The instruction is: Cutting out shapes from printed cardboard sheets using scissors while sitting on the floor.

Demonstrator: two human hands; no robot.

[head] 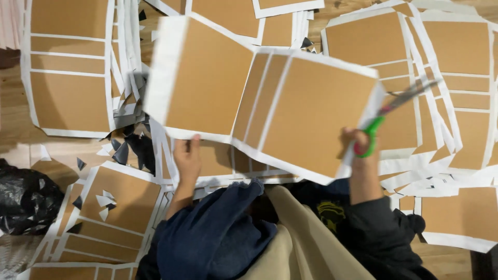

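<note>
My left hand (pixel 187 155) grips the lower edge of a large brown sheet with white borders (pixel 259 98), held up across the middle of the view. My right hand (pixel 358 145) holds green-handled scissors (pixel 386 111) at the sheet's right edge, the blades blurred and pointing up to the right, over the white border. The sheet has two wide brown panels and narrow strips between them. My sleeves are dark blue on the left and black on the right.
Many similar brown-and-white sheets (pixel 70 67) cover the wooden floor on every side. Small black and white paper scraps (pixel 129 145) lie at left centre. A black plastic bag (pixel 26 199) sits at the far left. Beige cloth (pixel 301 238) covers my lap.
</note>
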